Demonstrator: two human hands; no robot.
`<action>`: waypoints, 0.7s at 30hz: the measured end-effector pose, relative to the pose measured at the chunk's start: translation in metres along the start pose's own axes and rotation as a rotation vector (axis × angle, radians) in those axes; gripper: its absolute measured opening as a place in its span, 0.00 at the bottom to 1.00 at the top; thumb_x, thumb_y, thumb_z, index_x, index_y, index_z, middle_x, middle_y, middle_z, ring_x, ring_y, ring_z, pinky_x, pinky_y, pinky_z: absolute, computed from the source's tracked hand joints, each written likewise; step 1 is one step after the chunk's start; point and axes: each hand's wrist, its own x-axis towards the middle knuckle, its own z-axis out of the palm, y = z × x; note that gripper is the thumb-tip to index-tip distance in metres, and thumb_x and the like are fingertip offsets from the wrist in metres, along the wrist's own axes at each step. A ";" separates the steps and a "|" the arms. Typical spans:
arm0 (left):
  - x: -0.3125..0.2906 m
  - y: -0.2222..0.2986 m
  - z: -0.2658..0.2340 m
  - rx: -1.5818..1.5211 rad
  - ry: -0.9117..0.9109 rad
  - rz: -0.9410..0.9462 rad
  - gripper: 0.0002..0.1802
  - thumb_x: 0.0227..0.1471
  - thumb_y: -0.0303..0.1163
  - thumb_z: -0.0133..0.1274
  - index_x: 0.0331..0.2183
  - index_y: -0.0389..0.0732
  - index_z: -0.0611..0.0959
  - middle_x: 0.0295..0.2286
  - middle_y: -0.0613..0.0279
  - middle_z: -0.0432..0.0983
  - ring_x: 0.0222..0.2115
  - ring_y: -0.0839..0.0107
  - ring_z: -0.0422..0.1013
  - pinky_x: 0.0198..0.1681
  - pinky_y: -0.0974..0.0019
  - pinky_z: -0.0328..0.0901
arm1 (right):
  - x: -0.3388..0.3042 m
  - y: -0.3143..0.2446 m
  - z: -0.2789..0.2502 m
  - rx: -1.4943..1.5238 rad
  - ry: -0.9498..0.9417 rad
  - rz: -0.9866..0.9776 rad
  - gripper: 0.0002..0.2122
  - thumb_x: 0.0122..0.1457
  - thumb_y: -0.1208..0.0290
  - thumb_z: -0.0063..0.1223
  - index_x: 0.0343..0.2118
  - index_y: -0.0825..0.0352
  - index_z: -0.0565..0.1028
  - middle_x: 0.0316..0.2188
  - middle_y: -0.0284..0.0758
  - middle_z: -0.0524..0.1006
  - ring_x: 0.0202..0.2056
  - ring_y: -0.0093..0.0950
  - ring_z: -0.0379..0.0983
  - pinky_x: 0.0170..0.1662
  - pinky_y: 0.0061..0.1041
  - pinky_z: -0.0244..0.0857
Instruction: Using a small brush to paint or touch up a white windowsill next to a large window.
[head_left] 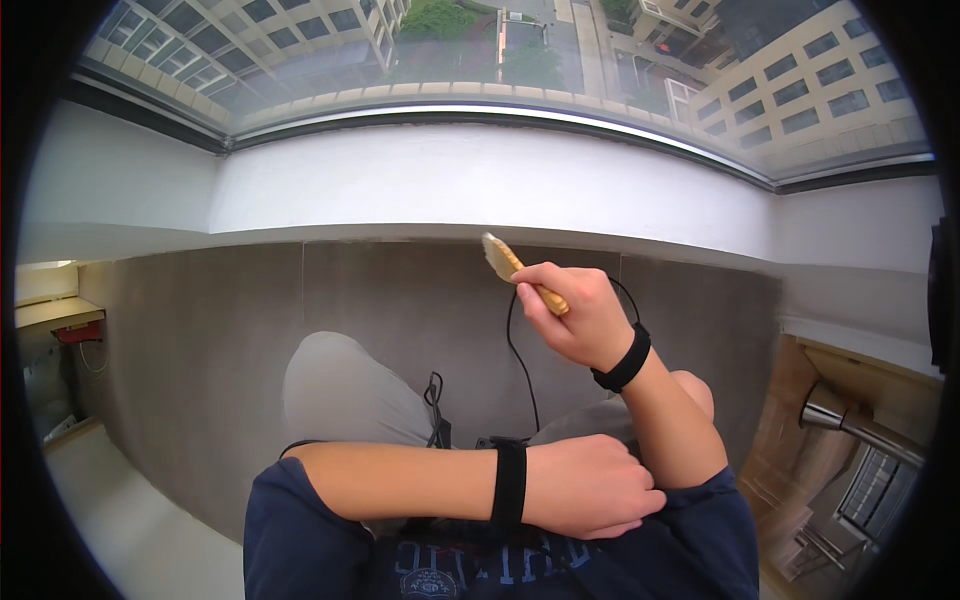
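Observation:
A small flat brush (505,262) with a wooden handle and pale bristles is in my right hand (575,312). My thumb and fingers pinch its handle, and the bristles point up and left, close to the lower edge of the white window sill (490,185). Across my body lies my left forearm, with my left hand (590,485) against the inside of my right elbow. Its fingers are curled together, partly hidden, and nothing shows in them. Both wrists wear black straps.
A wide window (500,85) above the sill looks down on buildings and a street. Grey tiles (200,330) lie beyond my knees. A black cable (520,365) runs near my right arm. Wooden furniture (60,310) stands at left; a metal tube (850,425) is at right.

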 end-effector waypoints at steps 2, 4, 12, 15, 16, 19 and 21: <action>0.003 0.015 -0.048 -0.105 0.352 0.128 0.08 0.57 0.32 0.57 0.30 0.40 0.77 0.25 0.61 0.69 0.27 0.60 0.71 0.33 0.59 0.67 | 0.006 0.003 -0.003 0.083 0.075 0.024 0.04 0.64 0.77 0.56 0.35 0.71 0.81 0.20 0.36 0.77 0.21 0.27 0.76 0.28 0.25 0.68; 0.016 0.034 -0.074 -0.305 0.580 0.224 0.07 0.55 0.31 0.56 0.29 0.39 0.78 0.28 0.53 0.76 0.27 0.53 0.74 0.31 0.54 0.70 | 0.010 -0.004 -0.021 0.155 0.201 0.113 0.06 0.66 0.74 0.55 0.37 0.71 0.81 0.18 0.37 0.72 0.20 0.22 0.68 0.26 0.25 0.63; 0.011 0.021 -0.045 -0.066 0.767 0.201 0.13 0.60 0.37 0.49 0.39 0.36 0.76 0.35 0.55 0.74 0.29 0.62 0.71 0.36 0.58 0.67 | -0.005 -0.002 -0.030 0.061 0.185 0.152 0.08 0.69 0.77 0.48 0.41 0.73 0.80 0.23 0.31 0.74 0.23 0.18 0.69 0.28 0.19 0.60; 0.009 0.031 -0.052 -0.049 0.761 0.162 0.13 0.60 0.37 0.49 0.39 0.36 0.76 0.35 0.56 0.74 0.30 0.63 0.71 0.37 0.58 0.67 | -0.001 -0.012 -0.028 0.064 0.203 0.121 0.08 0.68 0.78 0.49 0.41 0.74 0.80 0.22 0.32 0.74 0.23 0.19 0.69 0.27 0.20 0.60; 0.010 0.028 -0.050 -0.056 0.765 0.168 0.13 0.60 0.37 0.49 0.39 0.36 0.76 0.36 0.56 0.74 0.30 0.63 0.71 0.37 0.58 0.67 | -0.004 -0.013 -0.031 0.037 0.194 0.137 0.08 0.68 0.79 0.49 0.41 0.74 0.80 0.21 0.32 0.73 0.22 0.19 0.69 0.27 0.21 0.60; 0.019 0.024 -0.044 -0.048 0.765 0.190 0.13 0.60 0.37 0.50 0.39 0.37 0.77 0.36 0.57 0.74 0.31 0.63 0.71 0.38 0.58 0.67 | -0.012 -0.007 -0.039 0.005 0.175 0.161 0.08 0.67 0.79 0.49 0.41 0.73 0.80 0.20 0.33 0.73 0.20 0.21 0.70 0.26 0.21 0.61; 0.021 0.022 -0.042 -0.046 0.774 0.214 0.13 0.60 0.38 0.50 0.39 0.37 0.77 0.36 0.58 0.74 0.31 0.64 0.70 0.39 0.58 0.67 | -0.011 -0.006 -0.039 -0.005 0.195 0.173 0.08 0.68 0.78 0.48 0.40 0.73 0.80 0.20 0.33 0.74 0.21 0.20 0.70 0.26 0.20 0.61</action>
